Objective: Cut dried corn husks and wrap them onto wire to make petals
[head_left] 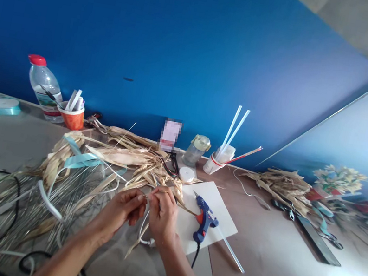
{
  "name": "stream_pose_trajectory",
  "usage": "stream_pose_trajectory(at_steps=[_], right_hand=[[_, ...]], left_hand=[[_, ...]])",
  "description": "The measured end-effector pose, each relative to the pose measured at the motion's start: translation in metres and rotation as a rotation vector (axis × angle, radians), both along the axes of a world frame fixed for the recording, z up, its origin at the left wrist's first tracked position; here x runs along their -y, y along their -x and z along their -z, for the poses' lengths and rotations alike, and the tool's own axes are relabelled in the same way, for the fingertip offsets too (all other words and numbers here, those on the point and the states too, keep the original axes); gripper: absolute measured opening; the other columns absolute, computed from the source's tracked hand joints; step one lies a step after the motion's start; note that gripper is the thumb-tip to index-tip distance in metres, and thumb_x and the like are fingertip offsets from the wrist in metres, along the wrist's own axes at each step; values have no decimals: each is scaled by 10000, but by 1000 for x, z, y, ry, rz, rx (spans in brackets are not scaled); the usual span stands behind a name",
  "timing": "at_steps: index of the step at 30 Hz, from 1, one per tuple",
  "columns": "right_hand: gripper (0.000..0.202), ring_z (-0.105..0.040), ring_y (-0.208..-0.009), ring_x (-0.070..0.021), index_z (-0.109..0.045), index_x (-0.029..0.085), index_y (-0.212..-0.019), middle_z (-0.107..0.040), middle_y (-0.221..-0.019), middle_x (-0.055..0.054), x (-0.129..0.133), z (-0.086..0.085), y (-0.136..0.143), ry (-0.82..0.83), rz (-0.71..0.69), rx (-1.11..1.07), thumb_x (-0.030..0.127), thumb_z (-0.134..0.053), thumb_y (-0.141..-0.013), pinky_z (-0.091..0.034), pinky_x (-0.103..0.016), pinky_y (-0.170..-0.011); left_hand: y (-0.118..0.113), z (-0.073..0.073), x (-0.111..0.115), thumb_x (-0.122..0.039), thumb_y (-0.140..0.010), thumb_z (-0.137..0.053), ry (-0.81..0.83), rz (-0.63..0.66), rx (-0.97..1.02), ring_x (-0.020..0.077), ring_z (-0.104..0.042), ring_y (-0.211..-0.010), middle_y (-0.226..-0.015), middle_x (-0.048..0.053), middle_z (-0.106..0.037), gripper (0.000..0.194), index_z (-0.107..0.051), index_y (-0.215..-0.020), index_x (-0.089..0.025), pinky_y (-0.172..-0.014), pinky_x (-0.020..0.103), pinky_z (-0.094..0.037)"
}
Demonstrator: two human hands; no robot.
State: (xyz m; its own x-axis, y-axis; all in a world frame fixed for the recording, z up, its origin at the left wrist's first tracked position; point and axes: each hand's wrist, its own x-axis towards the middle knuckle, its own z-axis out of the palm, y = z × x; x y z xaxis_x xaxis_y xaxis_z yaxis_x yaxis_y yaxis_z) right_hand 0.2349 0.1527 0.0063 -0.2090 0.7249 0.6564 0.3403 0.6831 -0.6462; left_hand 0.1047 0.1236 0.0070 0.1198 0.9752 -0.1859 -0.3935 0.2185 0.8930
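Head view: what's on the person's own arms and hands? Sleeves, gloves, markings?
Bare left forearm, bare right forearm: no sleeves in frame. Ungloved left hand, ungloved right hand. No watch, bracelet or attached cable shows. No clear markings. Rings: too small to tell.

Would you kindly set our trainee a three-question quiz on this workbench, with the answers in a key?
1. True or false: the glue gun lies on the white sheet.
2. Fill in: of the person's two hands, the ____ one is nearer the glue gun.
3. Choose: the cap on the large bottle is A) blue, B) red, C) green.

Key: 1. True. 2. Right hand. 3. B.
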Motion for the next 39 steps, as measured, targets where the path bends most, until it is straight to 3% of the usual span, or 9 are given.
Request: stream_pose_trajectory(at_steps=[9, 16, 21, 27, 33, 39], right_hand=[[202, -564, -743, -155, -507, 199, -666, -582, -763, -35, -3, 4, 1, 90, 50, -26, 150, -472, -859, -448, -269, -668], [221, -535, -673, -155, -488, 203, -638, -566, -691, -19, -5, 3, 1, 142, 123, -54, 199, -482, -859, -427, -273, -629], [218, -534, -692, -157, -497, 205, -631, -556, -690, -14, -4, 1, 2, 187, 99, -81, 181, -485, -847, -429, -280, -654], [179, -547, -919, -184, -557, 190, -696, -580, -950, -73, -1, -5, 3, 166, 8, -92, 134, -474, -845, -437, -327, -810], [172, -529, -859, -174, -551, 195, -696, -546, -862, -50, 0, -3, 4, 137, 21, -58, 129, -486, -841, -444, -308, -766], [190, -526, -762, -160, -541, 197, -667, -540, -779, -31, -1, 0, 3, 160, 43, -36, 154, -499, -847, -437, -286, -691]], left_hand=[[-3, -2, -1, -364, -787, -580, -192, -176, -428, 100, -491, -471, -567, -27, -561, 214, -593, -692, -172, -475, 213, -381], [-3, 3, 5, -259, -795, -572, -330, -193, -648, 115, -511, -518, -600, -8, -595, 120, -639, -722, -191, -512, 204, -385], [-2, 1, 3, -279, -767, -610, -289, -204, -550, 115, -503, -501, -588, -7, -598, 119, -657, -704, -189, -500, 208, -377], [2, 2, -4, -335, -769, -624, -177, -195, -262, 95, -500, -468, -562, -25, -570, 191, -623, -676, -167, -475, 208, -376], [1, 10, -6, -347, -737, -679, -103, -219, -61, 82, -482, -466, -563, -24, -575, 199, -639, -703, -155, -465, 200, -361], [1, 13, -6, -351, -724, -693, -124, -238, -138, 82, -475, -486, -566, -27, -577, 190, -672, -726, -163, -493, 204, -355]])
